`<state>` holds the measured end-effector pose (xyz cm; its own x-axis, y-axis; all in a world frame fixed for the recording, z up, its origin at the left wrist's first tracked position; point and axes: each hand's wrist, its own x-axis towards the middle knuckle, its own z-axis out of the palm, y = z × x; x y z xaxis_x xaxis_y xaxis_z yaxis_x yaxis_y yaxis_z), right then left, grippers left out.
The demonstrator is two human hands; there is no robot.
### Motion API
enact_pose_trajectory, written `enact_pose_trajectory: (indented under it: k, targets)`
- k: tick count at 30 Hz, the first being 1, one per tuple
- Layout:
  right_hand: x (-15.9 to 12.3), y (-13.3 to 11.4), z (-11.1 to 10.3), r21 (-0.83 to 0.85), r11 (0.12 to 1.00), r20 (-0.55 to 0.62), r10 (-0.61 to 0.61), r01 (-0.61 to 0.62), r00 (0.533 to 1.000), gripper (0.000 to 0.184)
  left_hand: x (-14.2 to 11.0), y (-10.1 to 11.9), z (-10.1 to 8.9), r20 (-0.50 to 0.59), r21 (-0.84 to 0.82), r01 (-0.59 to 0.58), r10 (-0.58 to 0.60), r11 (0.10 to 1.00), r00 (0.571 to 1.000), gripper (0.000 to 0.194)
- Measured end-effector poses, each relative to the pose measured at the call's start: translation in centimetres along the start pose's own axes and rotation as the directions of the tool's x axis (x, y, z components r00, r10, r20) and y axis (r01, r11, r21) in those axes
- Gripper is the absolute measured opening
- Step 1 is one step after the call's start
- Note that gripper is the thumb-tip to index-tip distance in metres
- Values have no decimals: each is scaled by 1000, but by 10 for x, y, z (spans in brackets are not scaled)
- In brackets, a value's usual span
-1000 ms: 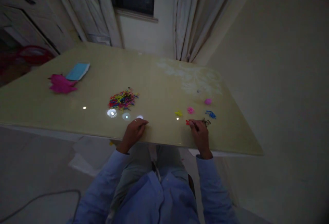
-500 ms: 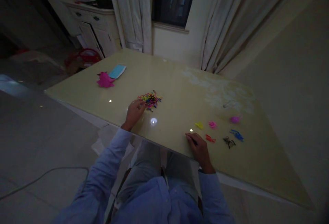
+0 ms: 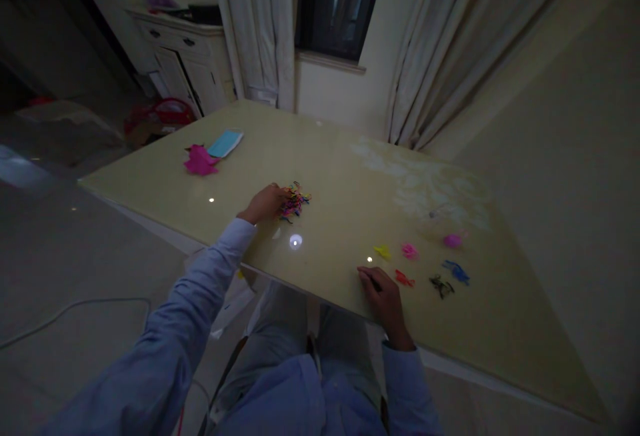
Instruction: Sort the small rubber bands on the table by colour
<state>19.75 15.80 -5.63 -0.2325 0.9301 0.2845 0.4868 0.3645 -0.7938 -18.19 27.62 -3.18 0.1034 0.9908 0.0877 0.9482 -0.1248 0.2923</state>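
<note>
My left hand (image 3: 264, 201) reaches out over the yellowish table (image 3: 350, 196) and its curled fingers touch a heap of small many-coloured rubber bands (image 3: 295, 201). Whether it holds any I cannot make out. My right hand (image 3: 381, 294) rests near the front edge with fingers bent down on the surface. Just right of it lie small sorted clusters: red (image 3: 403, 279), yellow (image 3: 383, 251), pink (image 3: 410, 250), a second pink (image 3: 453, 241), blue (image 3: 456, 271) and black (image 3: 441, 285).
A magenta scrap (image 3: 200, 160) and a light blue pack (image 3: 225, 143) lie at the table's far left. Curtains (image 3: 450, 56) and a dark window (image 3: 340, 3) are behind. A white cabinet (image 3: 187, 66) and a red basket (image 3: 163, 113) stand at left. A cable (image 3: 65, 309) runs on the floor.
My left hand moved from the front edge out to the heap of bands. My right hand left the red cluster and pulled back a little. The view swung left.
</note>
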Motion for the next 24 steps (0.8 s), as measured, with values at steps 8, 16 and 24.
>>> enact_pose_trajectory:
  k: [8,16,24]
  targets:
    - [1,-3,-2,8,1000,7,28,-28,1000,27,-2,-4,-3,4,77,58,-58,995,998,29]
    - [0,-3,-2,-9,1000,6,27,-27,1000,28,1,-10,-9,-10,18,60,-59,998,998,34]
    - [1,-4,-3,-5,999,11,32,-32,999,28,4,-9,-7,-45,-54,-14,12,998,999,34]
